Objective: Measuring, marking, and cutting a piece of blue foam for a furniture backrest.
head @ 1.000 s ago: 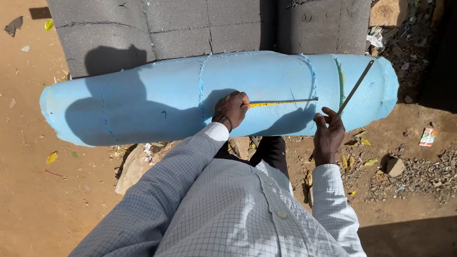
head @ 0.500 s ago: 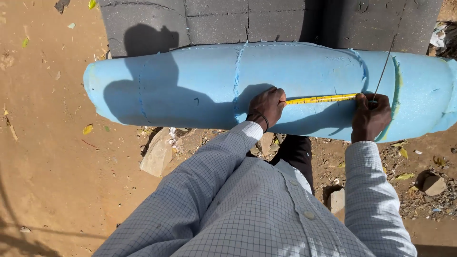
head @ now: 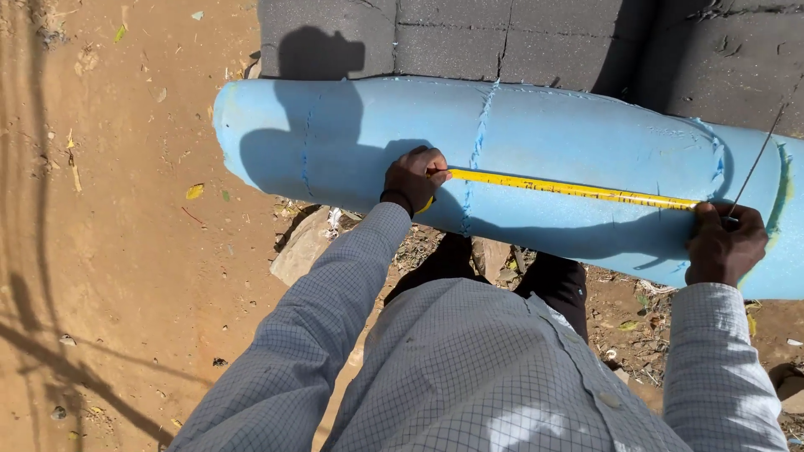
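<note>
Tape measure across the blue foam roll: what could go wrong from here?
The yellow tape measure is stretched over a curved blue foam roll, so it could slide off line. The right hand pins the tape end while also holding a thin rod; that grip may slip. The left hand could lose tension.

1. One long light-blue foam roll (head: 586, 159), lying across the frame.
2. One yellow measuring tape (head: 569, 189), stretched along it.
3. One thin metal rod (head: 758, 159), at the right edge.
4. Two bare hands: left hand (head: 414, 178), right hand (head: 724, 244).
5. One dark grey foam slab (head: 452, 38), along the top.
</note>
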